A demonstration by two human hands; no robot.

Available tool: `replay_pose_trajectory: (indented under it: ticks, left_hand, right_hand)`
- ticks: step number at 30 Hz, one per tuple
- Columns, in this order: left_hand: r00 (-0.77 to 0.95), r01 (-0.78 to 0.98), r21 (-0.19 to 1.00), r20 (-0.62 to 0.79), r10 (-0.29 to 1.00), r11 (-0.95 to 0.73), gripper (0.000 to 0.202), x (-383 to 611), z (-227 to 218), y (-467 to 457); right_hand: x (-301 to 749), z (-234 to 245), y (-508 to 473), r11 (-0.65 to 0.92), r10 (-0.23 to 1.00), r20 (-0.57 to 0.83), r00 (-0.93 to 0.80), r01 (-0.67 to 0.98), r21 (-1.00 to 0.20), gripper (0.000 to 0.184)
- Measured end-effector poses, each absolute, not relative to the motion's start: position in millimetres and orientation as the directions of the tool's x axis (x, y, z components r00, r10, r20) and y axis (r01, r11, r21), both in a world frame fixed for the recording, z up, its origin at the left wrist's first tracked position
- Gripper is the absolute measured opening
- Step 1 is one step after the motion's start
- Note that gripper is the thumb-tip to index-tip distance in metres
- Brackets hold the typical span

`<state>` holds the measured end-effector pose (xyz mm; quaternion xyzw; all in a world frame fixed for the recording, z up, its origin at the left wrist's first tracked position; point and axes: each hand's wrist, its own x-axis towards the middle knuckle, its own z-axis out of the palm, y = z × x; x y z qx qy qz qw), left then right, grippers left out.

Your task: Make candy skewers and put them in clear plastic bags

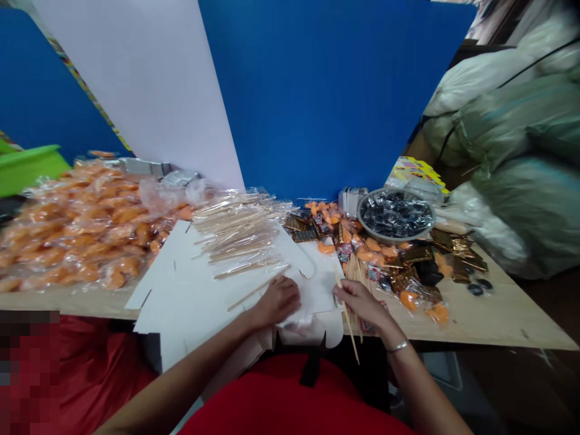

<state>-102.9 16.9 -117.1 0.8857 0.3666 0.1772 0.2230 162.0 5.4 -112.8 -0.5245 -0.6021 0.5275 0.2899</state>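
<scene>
Orange packets [81, 226] heaped at 9 o'clock on the tabletop [498, 320]. White card [181, 290] lies flat at 7 o'clock, with bagged wooden sticks [238, 232] at 11 o'clock on it. Left hand [276, 302] cupped down on the card, loose stick [251, 293] running out from under it; can't tell if it grips. Right hand [357, 305] closed, pinching a second stick [348, 320], beside a stick bundle [357, 278]. Grey bowl [396, 238] of dark sweets [396, 214] at 1 o'clock, gold packets [453, 257] at 3 o'clock, sacks [512, 121] beyond at 2 o'clock.
</scene>
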Motion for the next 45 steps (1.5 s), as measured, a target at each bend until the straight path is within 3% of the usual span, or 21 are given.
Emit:
replay_pose_trajectory:
  ticks: [3,9,16,23,28,30,33,36,40,45]
  left_hand:
    - [0.652,0.639,0.443,0.122,0.748,-0.629,0.010,-96,-120,16]
    - [0.649,0.591,0.505,0.167,0.743,-0.629,0.019,-100,-120,26]
    - [0.649,0.537,0.548,0.217,0.729,-0.641,0.026,-105,-125,24]
    - [0.607,0.463,0.621,0.298,0.737,-0.633,0.030,-109,-113,14]
    - [0.582,0.326,0.729,0.346,0.736,-0.601,0.025,-95,-89,12]
    - [0.546,0.283,0.828,0.277,0.791,-0.484,0.022,-88,-92,12]
    - [0.539,0.150,0.976,0.051,0.841,-0.156,0.032,-80,-107,13]
    - [0.559,0.051,0.995,-0.101,0.823,0.088,0.047,-73,-121,16]
    - [0.553,0.117,0.981,-0.194,0.810,0.155,0.045,-69,-124,24]
    - [0.507,0.210,0.973,-0.196,0.840,0.100,0.031,-65,-122,29]
  right_hand:
    - [144,-110,5,-0.045,0.934,-0.175,-0.311,0.384,-0.922,0.033]
    - [142,-108,3,-0.049,0.947,-0.151,-0.282,0.338,-0.940,0.031]
    - [101,-127,4,0.026,0.965,-0.073,-0.253,0.367,-0.930,0.013]
    - [89,-124,5,-0.038,0.933,-0.131,-0.335,0.271,-0.962,0.025]
    - [108,-107,5,-0.203,0.902,-0.208,-0.378,0.053,-0.978,0.037]
    - [114,-105,6,-0.242,0.902,-0.221,-0.371,-0.013,-0.970,0.041]
    - [122,-109,6,-0.242,0.908,-0.225,-0.354,-0.004,-0.970,0.043]
    - [130,-114,4,-0.217,0.900,-0.217,-0.378,0.043,-0.975,0.043]
    - [142,-118,3,-0.097,0.899,-0.157,-0.408,0.164,-0.982,0.040]
    - [154,-113,1,-0.021,0.967,-0.082,-0.243,0.243,-0.970,0.032]
